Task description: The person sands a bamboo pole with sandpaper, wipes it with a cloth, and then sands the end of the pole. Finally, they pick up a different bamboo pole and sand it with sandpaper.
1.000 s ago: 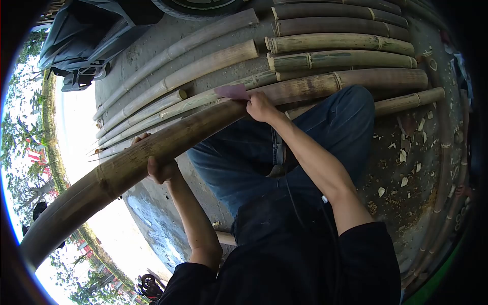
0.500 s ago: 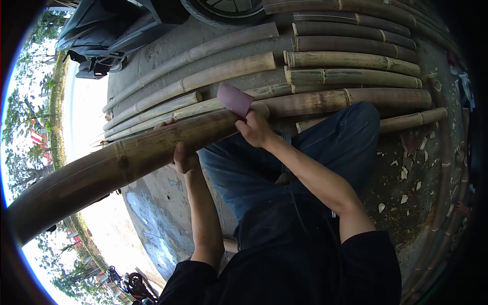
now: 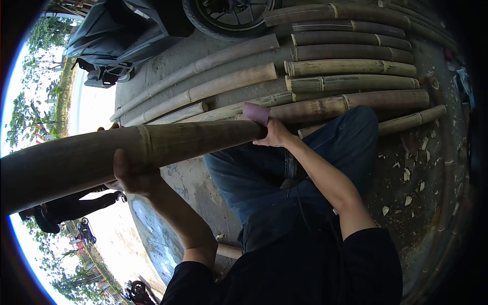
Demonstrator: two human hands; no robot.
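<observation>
A thick brown bamboo pole (image 3: 203,138) lies across my front, reaching out of view at the left edge. My left hand (image 3: 136,179) grips it from below near a pale node ring, thumb on the near side and fingertips partly showing on the far side. At the pole's right end, my right hand (image 3: 273,133) is closed on a piece of purple sandpaper (image 3: 256,113), which stands up curved against the pole end. My right fingers also touch that end.
Cut bamboo poles (image 3: 351,67) lie in rows on the concrete ahead and to the right. A parked motorbike (image 3: 114,38) stands at the upper left. Pale chips (image 3: 407,200) litter the ground at right. Another person in dark clothes (image 3: 76,206) is at the left, partly behind the pole.
My left hand has slid left and down along the pole. The pole's right end has shifted right and lower, and my right hand with the sandpaper has moved right, onto that end.
</observation>
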